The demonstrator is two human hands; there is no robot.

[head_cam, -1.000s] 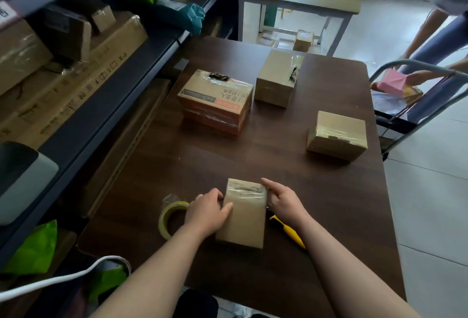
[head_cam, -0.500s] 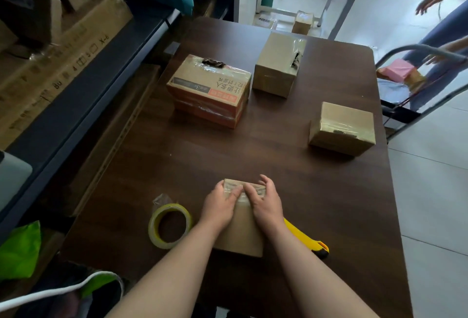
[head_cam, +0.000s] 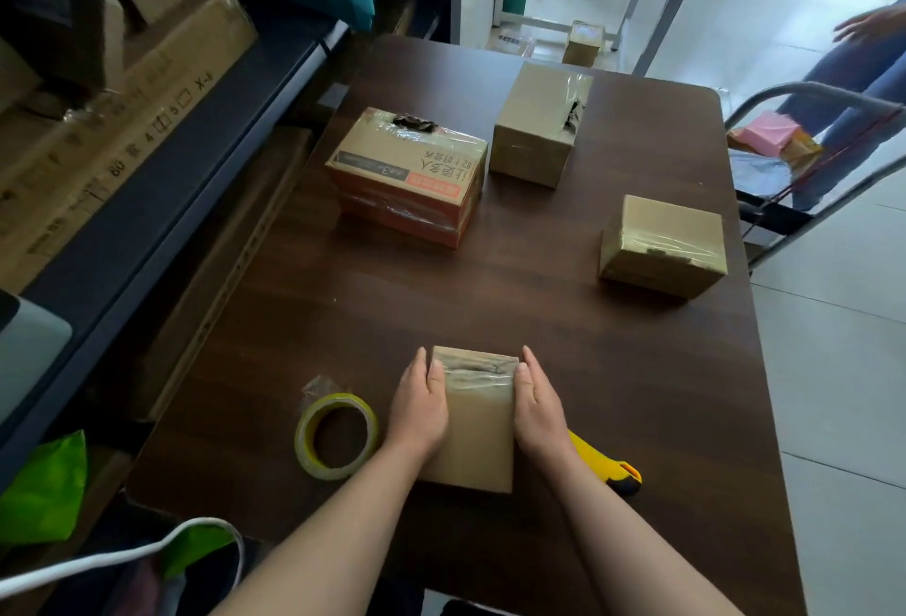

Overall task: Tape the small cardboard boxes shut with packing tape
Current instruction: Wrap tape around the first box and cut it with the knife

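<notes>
The small cardboard box [head_cam: 478, 424] lies flat near the 6 o'clock edge of the dark table [head_cam: 539, 311], with its long side pointing to 12 o'clock, away from the person. Half a second ago both hands were lying on top of its far end, with the fingertips meeting in the middle over the clear tape [head_cam: 478, 370]. Now they have slid apart, one to each side, and the taped end is uncovered. The box itself has not moved on the table.

The left hand [head_cam: 419, 412] presses flat against the side of the box at 9 o'clock. Its fingers are straight and held together and point to 12 o'clock, and the thumb touches the top edge near the tape. The right hand [head_cam: 537, 412] does the same at the 3 o'clock side, with fingers straight, together and not curled. Neither hand grips anything; the box sits between the two palms and touches both.

The tape roll [head_cam: 337, 436] lies flat at 9 o'clock from the box, just beside the left hand and as before. The yellow knife [head_cam: 605, 466] lies at 4 o'clock from the box, partly hidden under the right forearm. Three other taped boxes stand well apart toward 12 and 2 o'clock.
</notes>
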